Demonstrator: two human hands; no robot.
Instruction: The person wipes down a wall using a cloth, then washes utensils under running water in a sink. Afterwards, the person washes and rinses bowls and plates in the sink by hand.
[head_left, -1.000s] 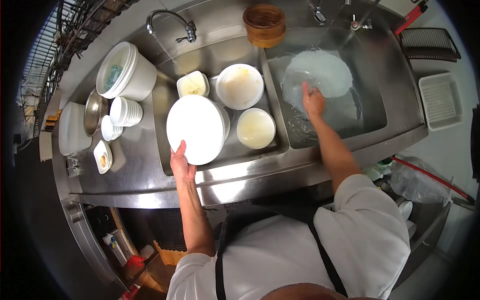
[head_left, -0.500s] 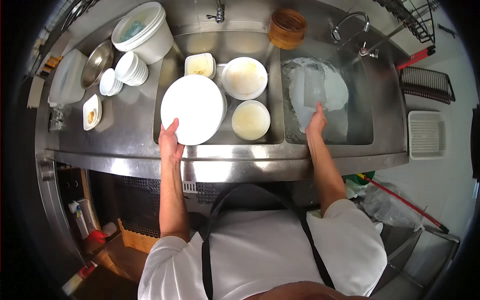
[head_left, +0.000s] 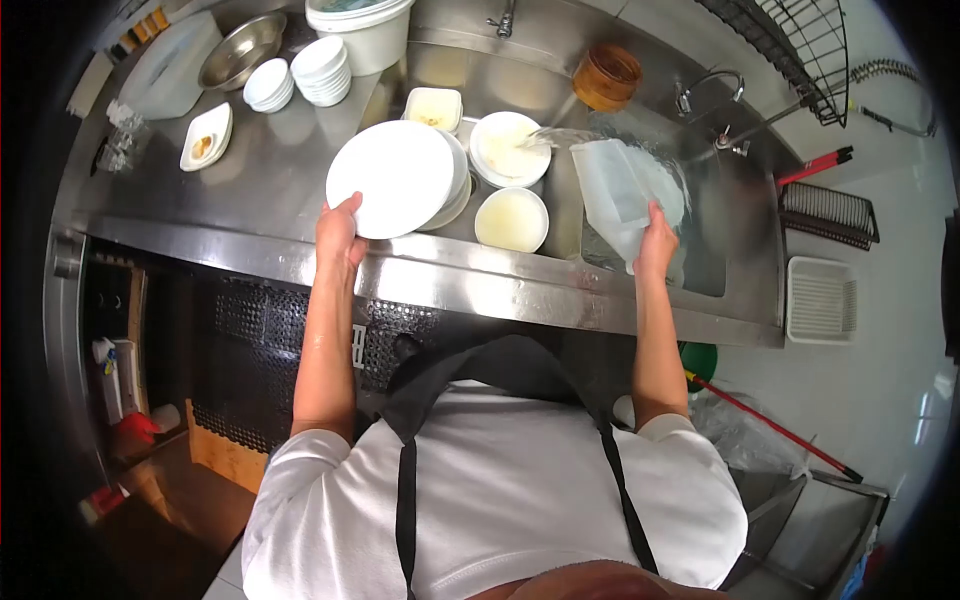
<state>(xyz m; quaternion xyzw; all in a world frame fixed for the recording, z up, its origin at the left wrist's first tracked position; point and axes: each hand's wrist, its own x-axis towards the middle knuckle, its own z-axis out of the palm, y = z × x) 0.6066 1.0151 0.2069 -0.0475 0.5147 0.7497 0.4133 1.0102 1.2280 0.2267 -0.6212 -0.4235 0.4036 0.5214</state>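
Observation:
My left hand (head_left: 340, 232) grips the near edge of a round white plate (head_left: 388, 178), thumb on top, over the left sink basin. More white plates (head_left: 458, 180) show behind its right side. My right hand (head_left: 655, 240) is closed on a translucent plastic container (head_left: 610, 185), tilted to the left above the right basin. Water (head_left: 560, 137) streams from it toward a white bowl (head_left: 508, 148) with pale residue. Nearer me stands another white bowl (head_left: 512, 220) holding cloudy yellowish liquid. Behind the plate is a squarish white dish (head_left: 434, 106) with food residue.
On the left counter are stacked white bowls (head_left: 321, 72), a metal bowl (head_left: 243, 52), a small dish (head_left: 207, 138) and a white bucket (head_left: 362, 35). A bamboo steamer (head_left: 607, 77) sits behind the basins. Water fills the right basin (head_left: 712, 265), beside a faucet (head_left: 712, 90).
My right hand has lifted the container out of the water and tipped it left, so water now pours out. My left hand still holds the plate. The camera view has shifted and turned.

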